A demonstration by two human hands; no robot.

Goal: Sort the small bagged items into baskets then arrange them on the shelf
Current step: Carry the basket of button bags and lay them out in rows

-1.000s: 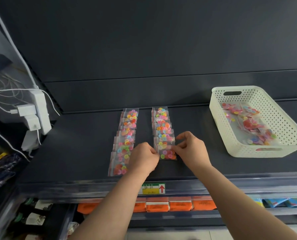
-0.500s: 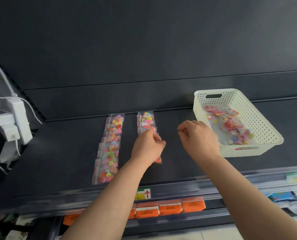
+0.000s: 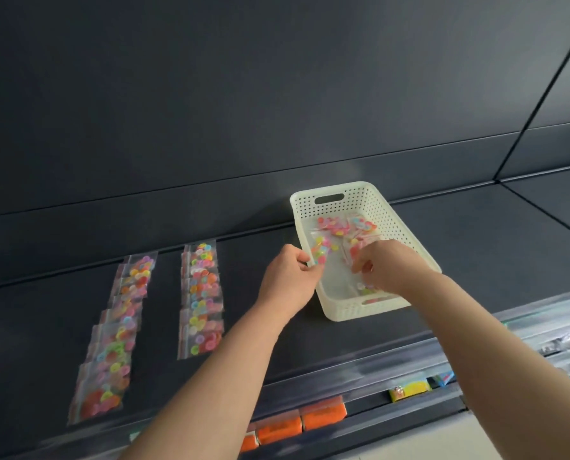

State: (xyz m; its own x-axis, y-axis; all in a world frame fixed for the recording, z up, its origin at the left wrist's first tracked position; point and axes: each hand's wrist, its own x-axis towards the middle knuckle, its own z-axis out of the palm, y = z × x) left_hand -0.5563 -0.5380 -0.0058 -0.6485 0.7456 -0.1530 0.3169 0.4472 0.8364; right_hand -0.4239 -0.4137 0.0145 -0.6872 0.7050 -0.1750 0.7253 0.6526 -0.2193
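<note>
A white perforated basket [image 3: 345,308] stands on the dark shelf [image 3: 476,260] at centre right, with several small clear bags of coloured buttons [image 3: 335,227] loose inside it. My left hand [image 3: 288,282] grips the basket's left rim. Inside the basket, my right hand [image 3: 391,267] reaches down and its curled fingers pinch one of the button bags [image 3: 356,252]. Two overlapping rows of the same bags lie flat on the shelf to the left: a longer left row [image 3: 111,336] and a shorter right row [image 3: 202,300].
The shelf's clear front rail [image 3: 393,356] runs below my arms. On the lower shelf sit orange packs [image 3: 323,414] and a yellow pack [image 3: 409,390]. A dark back panel [image 3: 277,111] rises behind the basket.
Both hands left the right row of bags and moved right to the basket. The left hand took the rim, the right hand went inside. My view also swung right.
</note>
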